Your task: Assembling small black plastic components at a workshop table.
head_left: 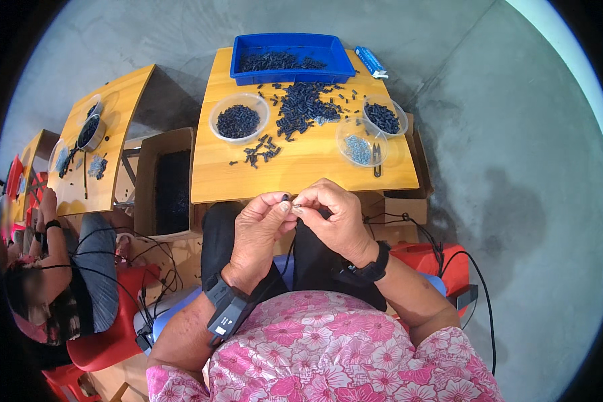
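Observation:
Both hands meet just in front of the table's near edge, above my lap. My left hand (pixel 261 221) pinches a small black cylindrical piece (pixel 285 197) between thumb and fingers. Close against it, the thumb and forefinger of my right hand (pixel 331 209) are pressed together; whatever they hold is too small to name. On the yellow table (pixel 301 177) ahead lies a loose heap of small black pieces (pixel 301 107). Beside it stand a clear bowl of black pieces (pixel 238 122), a second such bowl (pixel 383 118) and a clear bowl of small silvery-blue parts (pixel 359 150).
Thread snips (pixel 377 161) lie by the silvery parts. A blue tray (pixel 342 63) with more black pieces stands at the back, near a small blue box (pixel 370 61). Left are a cardboard box (pixel 155 147), another table (pixel 124 114) and a seated person (pixel 60 268). Cables (pixel 482 288) hang beside me.

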Available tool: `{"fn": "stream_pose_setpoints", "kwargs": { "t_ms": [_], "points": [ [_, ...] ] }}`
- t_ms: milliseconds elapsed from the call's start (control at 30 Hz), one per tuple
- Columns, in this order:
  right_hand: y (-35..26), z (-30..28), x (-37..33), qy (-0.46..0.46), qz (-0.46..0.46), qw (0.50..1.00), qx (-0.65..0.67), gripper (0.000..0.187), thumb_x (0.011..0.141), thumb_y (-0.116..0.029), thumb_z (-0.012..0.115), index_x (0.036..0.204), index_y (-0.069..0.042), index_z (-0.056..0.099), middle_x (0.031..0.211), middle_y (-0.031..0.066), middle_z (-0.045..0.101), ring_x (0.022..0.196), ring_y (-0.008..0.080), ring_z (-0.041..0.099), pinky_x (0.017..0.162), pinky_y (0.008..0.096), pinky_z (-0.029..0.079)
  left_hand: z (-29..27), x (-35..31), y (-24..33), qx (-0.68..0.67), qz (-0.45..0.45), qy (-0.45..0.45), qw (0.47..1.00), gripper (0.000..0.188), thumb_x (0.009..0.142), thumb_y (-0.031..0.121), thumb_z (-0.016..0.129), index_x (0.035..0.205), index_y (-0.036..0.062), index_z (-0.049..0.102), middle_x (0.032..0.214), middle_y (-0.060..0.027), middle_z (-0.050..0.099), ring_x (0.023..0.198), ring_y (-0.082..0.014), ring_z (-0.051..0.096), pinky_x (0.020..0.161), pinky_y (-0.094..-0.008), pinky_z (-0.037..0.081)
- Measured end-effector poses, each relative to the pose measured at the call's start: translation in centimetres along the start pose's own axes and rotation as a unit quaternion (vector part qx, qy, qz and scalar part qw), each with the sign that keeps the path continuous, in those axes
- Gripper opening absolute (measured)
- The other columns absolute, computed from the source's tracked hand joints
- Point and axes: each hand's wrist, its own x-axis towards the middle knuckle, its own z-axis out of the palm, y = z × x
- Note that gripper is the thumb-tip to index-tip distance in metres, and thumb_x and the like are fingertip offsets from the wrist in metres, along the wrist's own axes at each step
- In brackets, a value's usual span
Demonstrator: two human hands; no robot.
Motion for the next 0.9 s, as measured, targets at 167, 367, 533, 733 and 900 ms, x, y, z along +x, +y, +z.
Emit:
{"fn": "stream_pose_setpoints", "kwargs": {
  "t_ms": [167, 367, 533, 733, 900],
  "points": [
    [0.0, 0.2, 0.1, 0.007, 0.017, 0.999, 0.035, 0.008, 0.077, 0.001, 0.068, 0.084, -0.001, 0.064, 0.077, 0.0049, 0.061, 0.065, 0.0097, 0.061, 0.058, 0.0219, 0.048, -0.3, 0.1, -0.3, 0.007, 0.017, -0.021, 1.000, 0.012, 0.092, 0.008, 0.061, 0.104, 0.0060, 0.064, 0.090, -0.0009, 0.065, 0.080, -0.0077, 0.061, 0.074, -0.0225, 0.052],
    [0.3, 0.3, -0.1, 0.007, 0.075, 0.990, 0.116, 0.009, 0.077, 0.003, 0.068, 0.085, -0.002, 0.067, 0.079, 0.0013, 0.062, 0.067, 0.0046, 0.058, 0.057, 0.0191, 0.046, -0.2, 0.2, -0.2, -0.015, 0.001, -0.035, 0.999, 0.012, 0.092, 0.009, 0.060, 0.104, 0.0059, 0.064, 0.091, -0.0002, 0.064, 0.079, -0.0069, 0.060, 0.074, -0.0221, 0.052],
    [0.5, 0.2, -0.1, 0.001, 0.088, 0.987, 0.134, 0.008, 0.078, 0.003, 0.069, 0.083, -0.003, 0.068, 0.083, -0.0003, 0.063, 0.067, 0.0032, 0.055, 0.057, 0.0180, 0.043, -0.3, 0.1, -0.3, -0.054, -0.018, -0.049, 0.997, 0.014, 0.093, 0.011, 0.060, 0.106, 0.0063, 0.063, 0.094, -0.0002, 0.064, 0.080, -0.0069, 0.061, 0.073, -0.0221, 0.053],
    [0.5, 0.0, -0.1, -0.021, 0.107, 0.967, 0.229, 0.010, 0.080, 0.006, 0.065, 0.087, 0.000, 0.067, 0.083, 0.0015, 0.063, 0.069, 0.0056, 0.058, 0.061, 0.0193, 0.046, -0.5, 0.1, -0.2, -0.083, -0.039, -0.063, 0.994, 0.014, 0.093, 0.011, 0.059, 0.106, 0.0064, 0.063, 0.094, -0.0018, 0.065, 0.083, -0.0086, 0.062, 0.073, -0.0226, 0.053],
    [0.2, -0.8, 0.1, -0.025, 0.144, 0.938, 0.314, 0.011, 0.082, 0.009, 0.061, 0.090, 0.002, 0.065, 0.084, 0.0060, 0.065, 0.071, 0.0082, 0.061, 0.065, 0.0210, 0.050, -0.3, 0.3, 0.3, -0.024, -0.009, -0.053, 0.998, 0.012, 0.093, 0.011, 0.060, 0.103, 0.0080, 0.064, 0.093, -0.0007, 0.066, 0.081, -0.0087, 0.062, 0.075, -0.0233, 0.053]
  ]
}}
